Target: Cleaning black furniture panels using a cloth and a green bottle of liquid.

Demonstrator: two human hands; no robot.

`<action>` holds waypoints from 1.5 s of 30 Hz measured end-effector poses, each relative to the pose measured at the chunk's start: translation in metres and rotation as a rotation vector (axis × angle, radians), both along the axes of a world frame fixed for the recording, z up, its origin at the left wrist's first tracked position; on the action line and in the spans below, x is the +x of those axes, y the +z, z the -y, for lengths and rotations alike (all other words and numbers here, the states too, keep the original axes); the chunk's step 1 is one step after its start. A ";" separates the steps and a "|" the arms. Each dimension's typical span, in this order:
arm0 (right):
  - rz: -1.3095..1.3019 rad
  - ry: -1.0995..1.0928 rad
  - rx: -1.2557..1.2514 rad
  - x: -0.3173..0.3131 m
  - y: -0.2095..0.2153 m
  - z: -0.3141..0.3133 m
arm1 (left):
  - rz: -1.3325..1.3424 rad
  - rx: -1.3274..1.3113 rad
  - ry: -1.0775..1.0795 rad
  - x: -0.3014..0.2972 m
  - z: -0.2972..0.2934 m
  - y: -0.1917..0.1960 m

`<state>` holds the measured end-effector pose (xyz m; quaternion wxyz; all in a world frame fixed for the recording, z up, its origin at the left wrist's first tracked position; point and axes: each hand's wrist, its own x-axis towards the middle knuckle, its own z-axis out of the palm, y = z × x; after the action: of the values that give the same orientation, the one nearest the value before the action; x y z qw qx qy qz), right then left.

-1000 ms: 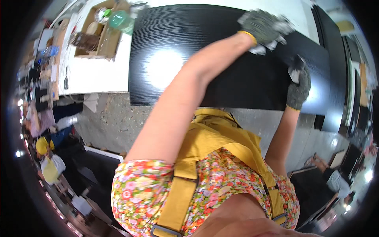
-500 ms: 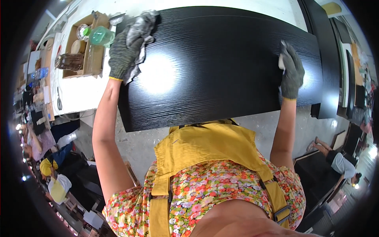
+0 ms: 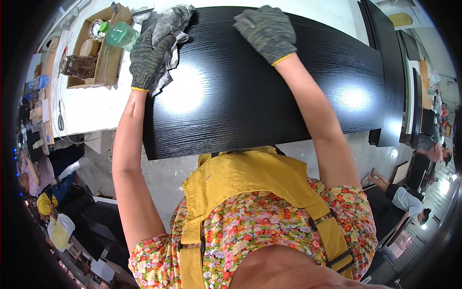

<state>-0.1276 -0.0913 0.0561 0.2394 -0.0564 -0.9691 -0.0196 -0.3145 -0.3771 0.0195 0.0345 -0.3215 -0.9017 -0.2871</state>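
Observation:
A black wood-grain panel (image 3: 231, 106) lies across the table in front of me. At its far left corner, my left hand (image 3: 150, 60), in a dark knit glove with a yellow cuff, is closed on a crumpled grey rag (image 3: 175, 21) that drapes over the panel's edge. My right hand (image 3: 269, 34), gloved the same way, presses palm down near the panel's far edge, left of its middle. Its fingers are together and point left; whatever lies under them is hidden.
Left of the panel, a cardboard box (image 3: 107, 72) holds a green-capped bottle (image 3: 120, 36), a brown jar (image 3: 78, 66) and a tape roll. Scissors (image 3: 60, 115) lie on the white table (image 3: 84, 113). More black panels (image 3: 389, 72) stand at the right. Other people work behind on both sides.
My right hand has swept left and away from me, from the panel's right end to its far edge. The pale thing seen in it before is now hidden. My left hand stays with the rag.

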 end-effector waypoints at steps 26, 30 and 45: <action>0.017 0.072 0.079 -0.049 -0.015 0.042 | -0.367 -0.044 -0.137 -0.015 0.035 -0.024; 0.332 -0.400 0.127 0.058 0.023 -0.060 | -0.273 -0.019 -0.141 -0.027 0.037 -0.031; -0.122 -0.137 -0.018 -0.034 -0.012 0.047 | 0.355 0.123 -0.105 -0.008 -0.002 0.002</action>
<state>-0.1612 -0.1388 0.0441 0.2956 -0.1257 -0.9467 -0.0238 -0.3224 -0.3751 0.0214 -0.1205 -0.3096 -0.8564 -0.3952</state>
